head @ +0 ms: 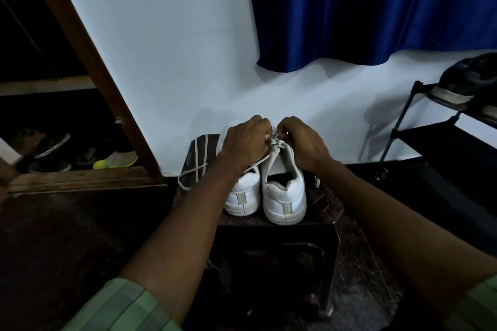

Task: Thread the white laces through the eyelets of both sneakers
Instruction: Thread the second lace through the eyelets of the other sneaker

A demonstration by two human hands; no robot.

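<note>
A: Where is the work?

B: On the right sneaker (283, 191), heel toward us beside the left sneaker (243, 196) on the stool (330, 204). The left hand (246, 142) and right hand (302, 144) pinch its lace (277, 144) near the far edge.

A: Advice?

B: Keep the tip flat, feed one eyelet, pull even (spare lace (200, 158) waits at the left edge).

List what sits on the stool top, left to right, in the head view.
Loose white lace → left white sneaker → right white sneaker, whose lace both hands grip: left hand, right hand. All on the dark brown stool.
</note>
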